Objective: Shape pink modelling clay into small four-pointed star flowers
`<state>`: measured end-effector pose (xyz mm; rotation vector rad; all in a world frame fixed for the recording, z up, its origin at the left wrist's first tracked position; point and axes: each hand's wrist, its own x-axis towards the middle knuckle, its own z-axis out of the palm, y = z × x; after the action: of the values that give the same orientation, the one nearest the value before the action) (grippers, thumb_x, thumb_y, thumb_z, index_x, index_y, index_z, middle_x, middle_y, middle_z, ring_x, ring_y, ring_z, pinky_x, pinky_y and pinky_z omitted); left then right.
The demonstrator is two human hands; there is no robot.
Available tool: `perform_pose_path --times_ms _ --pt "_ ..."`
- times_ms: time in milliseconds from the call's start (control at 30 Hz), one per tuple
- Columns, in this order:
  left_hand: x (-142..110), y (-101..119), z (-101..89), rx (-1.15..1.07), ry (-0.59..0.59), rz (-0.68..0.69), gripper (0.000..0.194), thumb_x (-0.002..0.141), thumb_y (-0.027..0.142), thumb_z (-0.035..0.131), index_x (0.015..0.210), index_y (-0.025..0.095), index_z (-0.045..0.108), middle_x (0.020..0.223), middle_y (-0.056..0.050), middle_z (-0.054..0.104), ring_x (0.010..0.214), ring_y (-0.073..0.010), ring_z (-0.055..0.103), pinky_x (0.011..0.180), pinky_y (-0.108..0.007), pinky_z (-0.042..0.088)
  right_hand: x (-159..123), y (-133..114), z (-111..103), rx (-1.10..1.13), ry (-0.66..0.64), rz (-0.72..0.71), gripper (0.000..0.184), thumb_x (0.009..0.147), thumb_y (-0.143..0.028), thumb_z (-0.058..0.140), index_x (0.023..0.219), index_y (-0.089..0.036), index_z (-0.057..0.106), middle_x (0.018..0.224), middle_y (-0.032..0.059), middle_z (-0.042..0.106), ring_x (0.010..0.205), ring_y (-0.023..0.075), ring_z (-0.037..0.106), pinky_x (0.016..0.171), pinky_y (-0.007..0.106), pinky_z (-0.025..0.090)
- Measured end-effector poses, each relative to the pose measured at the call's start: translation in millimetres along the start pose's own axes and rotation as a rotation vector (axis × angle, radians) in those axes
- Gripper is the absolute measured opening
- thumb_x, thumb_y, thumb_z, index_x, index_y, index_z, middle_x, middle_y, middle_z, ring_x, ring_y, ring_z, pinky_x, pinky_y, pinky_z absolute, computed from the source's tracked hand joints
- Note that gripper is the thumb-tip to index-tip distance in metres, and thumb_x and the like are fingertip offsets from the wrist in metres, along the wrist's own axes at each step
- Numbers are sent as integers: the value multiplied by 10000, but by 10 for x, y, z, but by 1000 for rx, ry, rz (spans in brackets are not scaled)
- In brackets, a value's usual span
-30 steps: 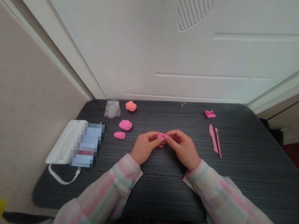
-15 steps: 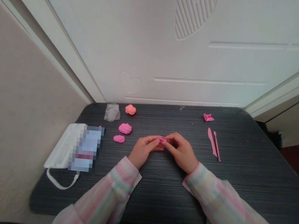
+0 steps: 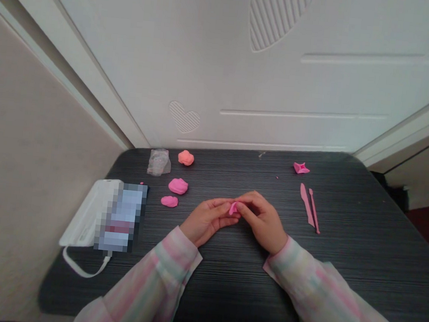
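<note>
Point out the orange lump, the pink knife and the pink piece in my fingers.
Orange lump (image 3: 186, 158): head view, on the middle of its surface.
Pink knife (image 3: 307, 204): head view, about midway along its length.
Pink piece (image 3: 233, 209): head view, on its visible part.

Specimen: small, bright-pink, folded piece of soft clay-like material, matte, with no second colour visible on it. Outline irregular; the exposed part is short and narrow, with a curled look. Pose: tilted, the free lower end pointing toward the wearer and slightly left, the upper end running in under the fingers. Support: pinched between the fingertips of the left hand and the right hand, both thumbs on the near side. Right thumb covers part of its right side, so full shape cannot be read. Position: over the middle of the dark, finely grooved tabletop; clearance beneath cannot be judged.
</note>
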<state>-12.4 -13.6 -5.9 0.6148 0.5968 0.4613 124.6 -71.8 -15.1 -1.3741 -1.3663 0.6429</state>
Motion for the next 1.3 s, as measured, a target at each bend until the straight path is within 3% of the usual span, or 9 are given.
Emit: perform_pose_path --times_ms 267,467,633,767,833,933,1033,1200,1300 --pt "41 -42 -8 65 25 110 87 693 184 622 699 98 636 643 7 587 600 -45 522 606 -162 425 -31 -78 15 -167 -21 -125 140 788 -236 509 903 -191 575 821 40 563 769 135 524 688 289 455" --pt "53 -101 -6 157 107 189 66 682 155 622 732 112 629 676 -11 630 669 -91 570 677 -199 431 -33 -59 44 -325 -26 -269 258 732 -230 586 982 -187 539 914 62 592 883 170 524 775 333 454" --pt "49 -55 12 -137 86 78 180 765 245 519 816 99 612 761 -70 647 719 -131 596 728 -256 442 -6 -39 11 -435 40 -361 160 765 -165 538 923 -186 556 887 55 629 870 161 551 786 333 449" --pt "85 -40 68 -401 -5 -69 467 824 462 325 894 86 593 835 -116 636 769 -170 601 756 -298 438 -39 -109 123 -442 -51 -472 59 764 -171 541 818 -185 561 824 29 646 830 143 563 790 329 435" --pt "109 -57 104 -476 -57 -121 561 813 525 276 899 70 594 884 -145 628 864 -217 591 799 -331 428 -74 -155 198 -462 -69 -516 27 758 -201 553 783 -194 561 790 8 647 813 142 564 846 363 396" --pt "144 -87 156 -551 -72 -121 534 823 498 293 866 66 604 848 -124 635 902 -205 585 811 -293 430 -117 -204 249 -521 4 -495 41 755 -248 549 758 -209 563 864 11 642 927 185 539 934 455 271" --pt "176 -115 217 -576 -82 -25 439 850 419 303 839 100 605 854 -86 640 898 -165 590 807 -256 433 -106 -242 228 -514 87 -415 136 811 -269 432 823 -205 551 1063 65 570 1118 232 423 963 492 205" --pt "179 -177 407 -441 -79 136 379 849 390 336 918 126 600 997 -88 624 1002 -169 544 861 -264 406 61 -353 200 -390 293 -349 441 866 -419 135 1166 -205 378 1317 109 339 1266 239 214 1003 528 96" --pt "118 -171 538 -340 -103 223 412 831 451 336 1028 179 575 1119 -62 574 1101 -184 475 919 -293 368 126 -373 228 -423 273 -347 553 842 -490 55 1300 -227 218 1399 97 182 1293 257 115 996 563 54"
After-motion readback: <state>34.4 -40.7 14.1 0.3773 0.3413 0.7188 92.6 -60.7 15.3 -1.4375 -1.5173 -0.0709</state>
